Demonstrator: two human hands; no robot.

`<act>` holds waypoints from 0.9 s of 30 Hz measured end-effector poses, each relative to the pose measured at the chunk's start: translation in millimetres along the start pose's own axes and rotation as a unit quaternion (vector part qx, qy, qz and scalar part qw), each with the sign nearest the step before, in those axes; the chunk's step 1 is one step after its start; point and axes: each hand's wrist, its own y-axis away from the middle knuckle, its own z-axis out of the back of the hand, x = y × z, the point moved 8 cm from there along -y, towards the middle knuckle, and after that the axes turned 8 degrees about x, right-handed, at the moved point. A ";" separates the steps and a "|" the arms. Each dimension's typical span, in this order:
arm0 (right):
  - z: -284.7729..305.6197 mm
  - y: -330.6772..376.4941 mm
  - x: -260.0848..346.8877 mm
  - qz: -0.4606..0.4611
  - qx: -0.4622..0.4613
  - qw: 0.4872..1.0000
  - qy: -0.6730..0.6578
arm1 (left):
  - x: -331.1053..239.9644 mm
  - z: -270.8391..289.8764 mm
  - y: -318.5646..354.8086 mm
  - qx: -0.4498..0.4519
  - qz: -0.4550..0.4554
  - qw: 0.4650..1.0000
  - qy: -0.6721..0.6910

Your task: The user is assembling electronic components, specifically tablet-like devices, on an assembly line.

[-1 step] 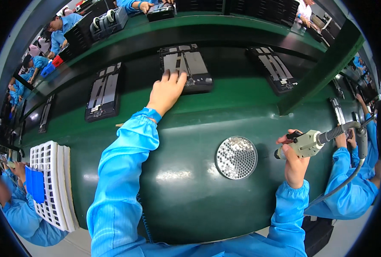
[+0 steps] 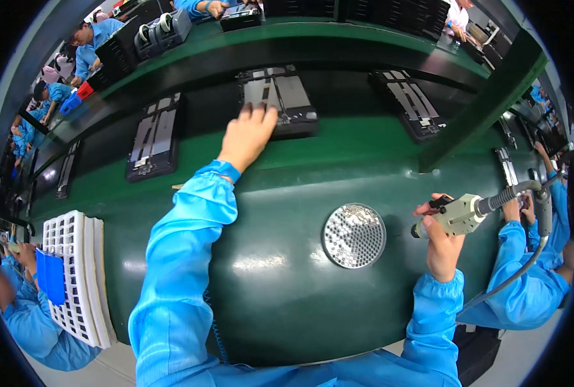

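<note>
My left hand [image 2: 248, 135] reaches forward and grips the near left corner of an opened tablet-like device [image 2: 291, 95]. Its fingers curl over the edge; the thumb is hidden. Grey panels and dark strips show in the device's black frame. My right hand [image 2: 443, 248] is wrapped round a pale electric screwdriver [image 2: 461, 218], whose dark tip points left, above the bench. A grey cable runs from its back end to the right. Between my hands, nearer the right one, a round metal dish [image 2: 354, 236] of small holes and tiny bright parts lies on the green bench [image 2: 267, 303].
Similar devices [image 2: 155, 138] [image 2: 408, 103] lie along the dark strip to both sides. A stack of white foam trays [image 2: 74, 277] with a blue piece stands at the left. A green post [image 2: 480, 109] slants up at the right. Co-workers sit on both sides and across.
</note>
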 end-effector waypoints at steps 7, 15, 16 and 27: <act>5.0 7.9 -5.6 0.002 -0.005 1.000 -0.019 | -27.4 118.8 71.5 -0.023 0.006 0.999 0.044; -7.0 -2.4 5.8 0.023 -0.005 0.998 0.056 | -114.6 195.5 197.9 0.082 0.010 0.993 0.082; -6.8 -4.1 5.3 0.030 0.000 0.999 0.042 | -127.4 183.9 203.4 0.155 -0.006 0.985 0.076; -26.2 2.9 8.4 0.032 0.016 0.999 -0.008 | -157.8 183.2 187.3 0.186 -0.122 0.900 0.374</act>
